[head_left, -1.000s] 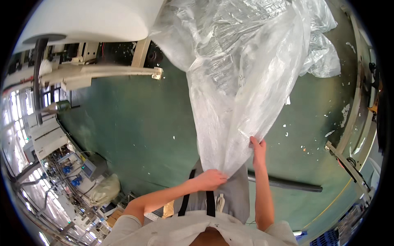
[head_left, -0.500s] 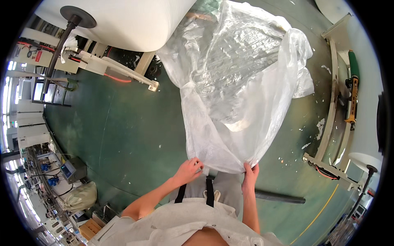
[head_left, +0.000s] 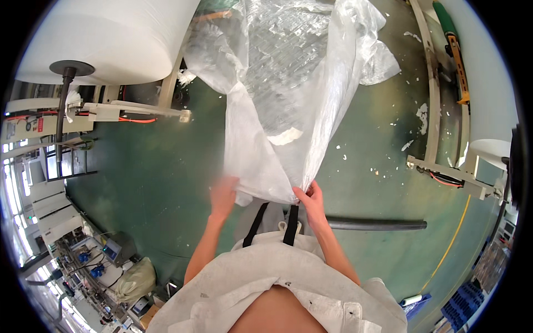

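- Above the green floor [head_left: 155, 183], I see the clear plastic sheet [head_left: 288, 100] hanging before me.
- Right hand [head_left: 312, 201]: fingers pinching its lower edge.
- Left hand [head_left: 223, 195]: blurred at the sheet's edge; finger state cannot be told.
- Large white roll [head_left: 111, 36] upper left.

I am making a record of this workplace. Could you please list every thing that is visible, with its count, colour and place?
plastic sheet: one, clear and whitish, hanging from the top centre down to the hands
large roll: one, white, upper left on a stand
black tube: one, lying on the floor at right
floor: one, dark green, with white scraps at right
metal frame: one, pale, along the right side
sack: one, pale greenish, lower left
left hand: one, blurred, at the sheet's lower edge
right hand: one, pinching the sheet's lower edge
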The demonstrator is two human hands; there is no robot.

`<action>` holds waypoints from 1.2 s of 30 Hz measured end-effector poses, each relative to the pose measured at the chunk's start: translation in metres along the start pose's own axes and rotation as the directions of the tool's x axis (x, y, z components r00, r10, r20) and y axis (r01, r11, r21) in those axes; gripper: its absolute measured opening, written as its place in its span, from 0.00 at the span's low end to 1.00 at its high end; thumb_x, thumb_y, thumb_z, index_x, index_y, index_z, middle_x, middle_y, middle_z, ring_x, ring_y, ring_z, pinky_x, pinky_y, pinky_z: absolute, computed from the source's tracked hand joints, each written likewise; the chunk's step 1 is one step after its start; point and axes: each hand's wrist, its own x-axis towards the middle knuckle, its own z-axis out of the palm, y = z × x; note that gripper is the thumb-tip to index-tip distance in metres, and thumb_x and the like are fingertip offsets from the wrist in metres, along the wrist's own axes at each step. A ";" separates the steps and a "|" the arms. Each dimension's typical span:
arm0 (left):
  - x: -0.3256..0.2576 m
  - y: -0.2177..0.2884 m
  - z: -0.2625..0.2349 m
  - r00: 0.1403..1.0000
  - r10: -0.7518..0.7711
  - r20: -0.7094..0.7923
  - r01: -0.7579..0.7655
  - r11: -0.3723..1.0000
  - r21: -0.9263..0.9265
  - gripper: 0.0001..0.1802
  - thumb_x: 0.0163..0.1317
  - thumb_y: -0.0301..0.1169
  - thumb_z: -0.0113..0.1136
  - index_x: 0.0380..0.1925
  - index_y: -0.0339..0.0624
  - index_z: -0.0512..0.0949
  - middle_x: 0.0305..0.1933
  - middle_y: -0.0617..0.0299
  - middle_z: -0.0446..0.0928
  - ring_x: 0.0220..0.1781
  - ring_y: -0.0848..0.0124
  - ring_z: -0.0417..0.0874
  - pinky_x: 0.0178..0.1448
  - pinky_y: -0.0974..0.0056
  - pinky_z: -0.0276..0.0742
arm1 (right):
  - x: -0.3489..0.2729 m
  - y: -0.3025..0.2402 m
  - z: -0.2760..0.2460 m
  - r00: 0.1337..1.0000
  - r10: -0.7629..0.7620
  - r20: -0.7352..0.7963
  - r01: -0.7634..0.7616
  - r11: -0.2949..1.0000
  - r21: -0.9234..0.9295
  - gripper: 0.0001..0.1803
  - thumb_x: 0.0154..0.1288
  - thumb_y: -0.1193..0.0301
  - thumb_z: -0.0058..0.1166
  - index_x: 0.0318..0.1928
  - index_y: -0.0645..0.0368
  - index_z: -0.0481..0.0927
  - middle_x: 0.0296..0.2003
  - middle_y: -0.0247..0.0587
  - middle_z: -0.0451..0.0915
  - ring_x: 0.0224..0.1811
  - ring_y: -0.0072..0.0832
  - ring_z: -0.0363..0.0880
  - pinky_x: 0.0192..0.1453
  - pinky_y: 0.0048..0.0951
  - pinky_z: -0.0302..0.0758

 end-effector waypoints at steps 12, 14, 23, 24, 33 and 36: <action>-0.029 0.035 -0.080 0.982 0.076 0.171 -0.096 0.989 0.111 0.17 0.40 0.19 0.57 0.34 0.41 0.76 0.39 0.59 0.75 0.46 0.57 0.74 0.49 0.58 0.69 | 0.016 -0.008 -0.042 0.954 0.219 0.206 -0.233 0.971 0.047 0.15 0.60 0.71 0.56 0.48 0.61 0.76 0.39 0.34 0.81 0.38 0.21 0.77 0.43 0.25 0.73; -0.033 0.034 -0.072 0.908 0.058 0.415 -0.064 0.998 0.000 0.16 0.49 0.24 0.61 0.42 0.42 0.78 0.46 0.60 0.76 0.52 0.59 0.75 0.56 0.59 0.70 | 0.015 -0.002 -0.048 0.969 0.172 0.178 -0.202 0.965 0.167 0.17 0.59 0.73 0.56 0.49 0.61 0.75 0.41 0.34 0.80 0.40 0.22 0.77 0.46 0.27 0.72; 0.131 0.066 0.066 0.956 -0.013 0.293 0.134 0.908 -0.397 0.21 0.62 0.45 0.58 0.40 0.37 0.81 0.38 0.50 0.83 0.41 0.62 0.83 0.47 0.60 0.76 | -0.018 0.018 -0.061 0.963 0.137 0.230 -0.180 0.967 0.178 0.22 0.58 0.73 0.59 0.54 0.62 0.74 0.46 0.34 0.79 0.47 0.22 0.76 0.53 0.28 0.71; 0.154 0.057 0.094 0.974 0.011 0.227 0.062 0.948 -0.312 0.22 0.62 0.46 0.57 0.39 0.37 0.81 0.41 0.50 0.82 0.43 0.59 0.82 0.48 0.58 0.76 | -0.024 0.021 -0.056 0.962 0.133 0.239 -0.167 0.977 0.129 0.22 0.59 0.73 0.59 0.54 0.62 0.74 0.45 0.33 0.79 0.47 0.21 0.76 0.53 0.28 0.71; 0.192 0.026 0.157 0.541 -0.455 0.707 0.447 0.868 0.216 0.50 0.47 0.72 0.53 0.55 0.38 0.75 0.51 0.51 0.79 0.42 0.58 0.83 0.41 0.60 0.79 | -0.062 0.028 -0.044 0.919 0.174 0.353 -0.157 0.985 -0.077 0.22 0.65 0.71 0.59 0.57 0.64 0.72 0.47 0.33 0.78 0.49 0.19 0.73 0.55 0.26 0.70; 0.165 0.004 0.193 0.407 -0.550 0.729 0.800 0.601 0.006 0.56 0.45 0.76 0.53 0.58 0.35 0.71 0.47 0.49 0.79 0.33 0.64 0.81 0.32 0.65 0.76 | -0.069 0.032 -0.044 0.887 0.189 0.422 -0.180 0.982 -0.061 0.20 0.65 0.70 0.59 0.55 0.65 0.73 0.46 0.32 0.78 0.47 0.18 0.72 0.52 0.23 0.69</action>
